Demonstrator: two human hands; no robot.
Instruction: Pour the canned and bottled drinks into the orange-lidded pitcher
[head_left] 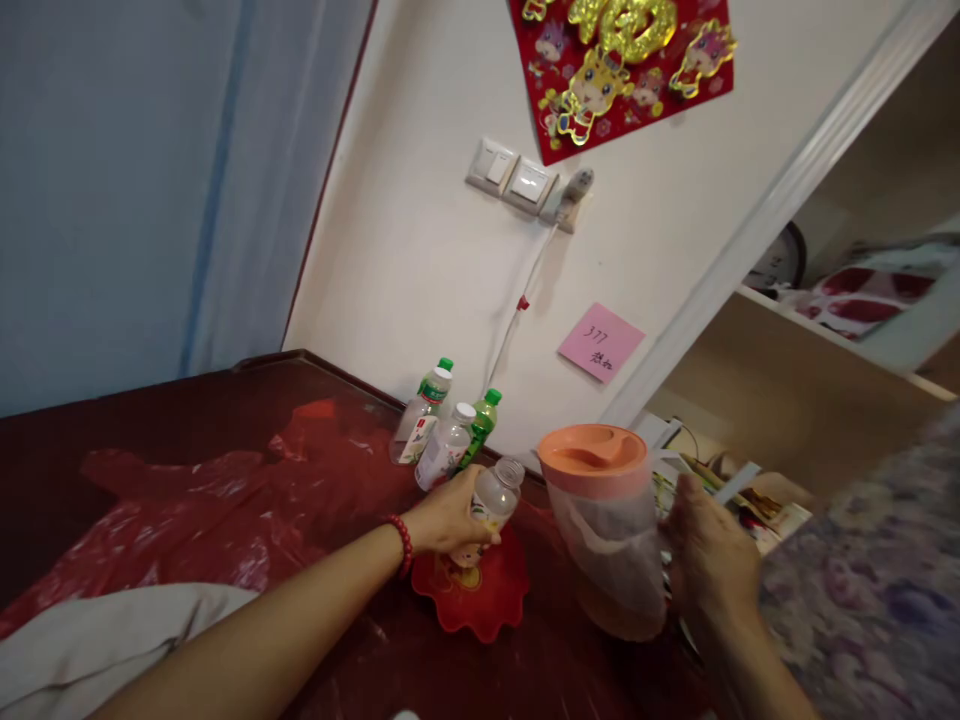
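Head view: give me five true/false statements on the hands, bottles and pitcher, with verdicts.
1. The left hand holds an uncapped bottle. True.
2. The right hand holds the pitcher. True.
3. The pitcher's lid is green. False: it is orange.
4. A red bracelet is on the right wrist. False: the red bracelet is on the left wrist.
5. A pink note with handwriting is stuck on the wall. True.
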